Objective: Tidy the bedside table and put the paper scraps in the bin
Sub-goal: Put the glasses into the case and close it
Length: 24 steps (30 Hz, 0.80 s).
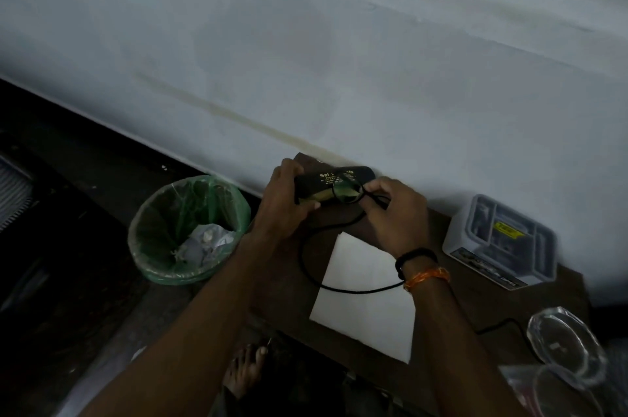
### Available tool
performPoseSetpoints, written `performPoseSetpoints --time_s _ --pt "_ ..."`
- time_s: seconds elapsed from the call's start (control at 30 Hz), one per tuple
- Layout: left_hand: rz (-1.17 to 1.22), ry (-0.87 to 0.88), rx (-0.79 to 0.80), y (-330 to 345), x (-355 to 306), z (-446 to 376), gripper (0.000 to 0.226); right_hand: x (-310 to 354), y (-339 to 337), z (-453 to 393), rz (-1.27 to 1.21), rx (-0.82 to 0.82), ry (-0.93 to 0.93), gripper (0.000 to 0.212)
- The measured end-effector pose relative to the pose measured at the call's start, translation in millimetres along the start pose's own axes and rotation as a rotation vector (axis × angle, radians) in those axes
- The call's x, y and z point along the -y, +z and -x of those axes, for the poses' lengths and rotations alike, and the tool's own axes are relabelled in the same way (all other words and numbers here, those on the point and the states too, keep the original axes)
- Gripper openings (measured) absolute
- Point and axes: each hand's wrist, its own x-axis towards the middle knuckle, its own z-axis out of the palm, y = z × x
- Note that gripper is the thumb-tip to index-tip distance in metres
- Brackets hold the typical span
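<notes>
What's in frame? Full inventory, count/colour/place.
spectacle case: 1, black with pale print, far edge of table, held open
spectacles: 1, dark frame, at the case mouth
cord: 1, black, looping from the spectacles over the paper
paper sheet: 1, white, flat mid-table
bedside table: 1, dark brown, by the wall
box: 1, grey-white, clear lid, right of table
glass dishes: 2, clear, lower right
bin: 1, green liner, crumpled scraps inside, floor left
left hand: holds case
right hand: pinches spectacles
foot: bare, floor
</notes>
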Motion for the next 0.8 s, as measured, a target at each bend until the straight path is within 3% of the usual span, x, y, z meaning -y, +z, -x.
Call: performPoseSetpoints --time_s 0.27,0.5,0.8 --pt "0.026 -0.057 0.135 -3 9 -14 0.085 -13 5 -2 0.03 0.173 -0.011 0.015" --pt "-0.129 0.044 0.156 -3 18 -20 0.079 -17 19 -11 0.134 0.319 -0.15 0.015" --pt "-0.071 0.048 0.189 -8 20 -19 0.096 -14 22 -20 0.043 0.225 -0.12 0.014"
